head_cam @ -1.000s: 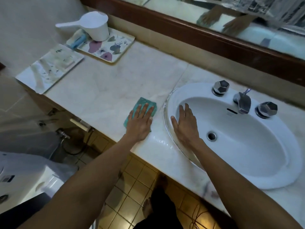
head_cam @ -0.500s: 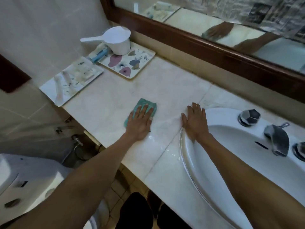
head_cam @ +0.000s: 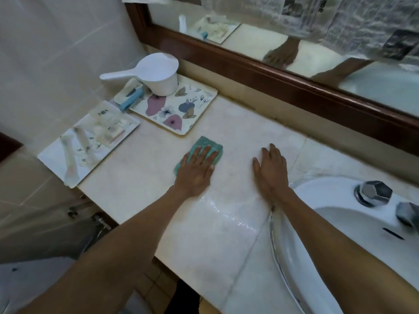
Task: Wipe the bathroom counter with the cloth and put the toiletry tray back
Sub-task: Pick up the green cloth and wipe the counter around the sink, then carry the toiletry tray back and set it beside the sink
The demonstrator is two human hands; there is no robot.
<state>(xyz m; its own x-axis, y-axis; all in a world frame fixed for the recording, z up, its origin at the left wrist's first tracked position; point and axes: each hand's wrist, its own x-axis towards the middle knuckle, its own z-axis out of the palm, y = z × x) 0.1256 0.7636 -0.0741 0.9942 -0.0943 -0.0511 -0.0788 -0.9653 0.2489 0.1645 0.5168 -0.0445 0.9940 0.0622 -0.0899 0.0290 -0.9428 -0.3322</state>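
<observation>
Left hand [head_cam: 195,172], fingers flat on the cloth [head_cam: 199,152], has wiped further left toward the trays [head_cam: 181,114] — right hand [head_cam: 271,169] now flat on the surface [head_cam: 226,234], holding nothing

Two hands, left hand [head_cam: 195,171] and right hand [head_cam: 271,168], lie flat on one bench [head_cam: 140,177]. One teal cloth [head_cam: 201,143]. Two trays toward ten o'clock: a floral tray [head_cam: 181,109] and a pale tray [head_cam: 56,155]. One white scoop [head_cam: 156,73], one sink [head_cam: 328,223] at four o'clock, one mirror [head_cam: 249,32]
</observation>
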